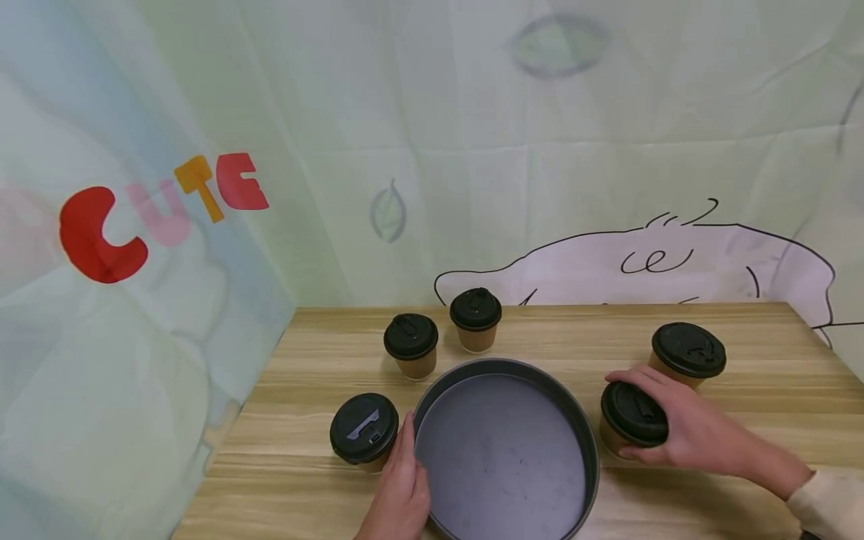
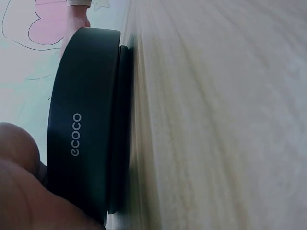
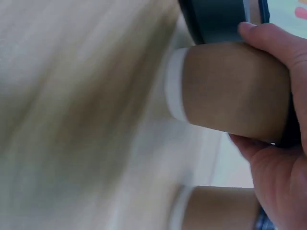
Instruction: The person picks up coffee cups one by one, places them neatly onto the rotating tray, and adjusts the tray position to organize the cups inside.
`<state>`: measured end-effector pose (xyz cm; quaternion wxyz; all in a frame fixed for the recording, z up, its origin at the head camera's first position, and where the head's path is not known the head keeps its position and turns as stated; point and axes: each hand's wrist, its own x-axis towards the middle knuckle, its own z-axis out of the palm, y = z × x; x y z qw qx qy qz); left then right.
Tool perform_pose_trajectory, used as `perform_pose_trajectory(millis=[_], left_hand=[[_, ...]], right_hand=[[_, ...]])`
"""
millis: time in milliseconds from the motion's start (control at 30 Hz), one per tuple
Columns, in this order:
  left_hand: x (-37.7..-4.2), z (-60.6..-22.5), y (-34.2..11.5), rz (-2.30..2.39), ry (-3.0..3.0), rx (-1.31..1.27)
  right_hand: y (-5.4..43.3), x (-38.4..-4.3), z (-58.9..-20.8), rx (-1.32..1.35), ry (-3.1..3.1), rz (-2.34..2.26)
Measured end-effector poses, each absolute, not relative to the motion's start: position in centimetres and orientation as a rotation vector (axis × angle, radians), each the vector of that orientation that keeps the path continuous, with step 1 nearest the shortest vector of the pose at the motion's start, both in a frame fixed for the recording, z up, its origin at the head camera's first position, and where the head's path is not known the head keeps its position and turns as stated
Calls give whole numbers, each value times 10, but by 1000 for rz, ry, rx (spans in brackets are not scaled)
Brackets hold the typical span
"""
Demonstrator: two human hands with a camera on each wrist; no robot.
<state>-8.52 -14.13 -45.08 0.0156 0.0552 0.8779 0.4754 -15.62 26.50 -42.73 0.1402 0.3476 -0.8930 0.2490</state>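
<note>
My right hand (image 1: 695, 424) grips a brown paper cup (image 3: 235, 88) around its upper part, thumb on one side and fingers on the other. Its black lid (image 1: 633, 414) lies under the hand. The cup is near the right rim of a round dark tray (image 1: 502, 450), its white bottom edge showing in the right wrist view. At the tray's left rim my left hand (image 1: 398, 487) rests against the outer wall, fingers extended along it. The left wrist view shows the wall marked "ecoco" and a narrower base under it. A lidded cup (image 1: 364, 429) stands just left of that hand.
Two lidded cups, a left one (image 1: 412, 345) and a right one (image 1: 476, 319), stand behind the tray. Another cup (image 1: 687, 351) is right behind the gripped one. A printed cloth (image 1: 405, 150) hangs along the wooden table's (image 1: 283, 420) back and left.
</note>
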Motion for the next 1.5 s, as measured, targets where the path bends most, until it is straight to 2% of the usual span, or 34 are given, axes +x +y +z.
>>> perform_pose_trajectory(millis=[367, 967, 1133, 1500], left_hand=[[-84, -452, -141, 1492, 2732, 161], [-83, -454, -143, 1491, 2751, 201], [-84, -455, -144, 1501, 2744, 214], [-86, -456, -146, 1526, 2723, 253]], right_hand=[[266, -153, -446, 870, -2498, 971], [263, -151, -446, 821, -2493, 1039], [265, -153, -437, 845, -2496, 1029], [248, -164, -389, 944, -2444, 992]])
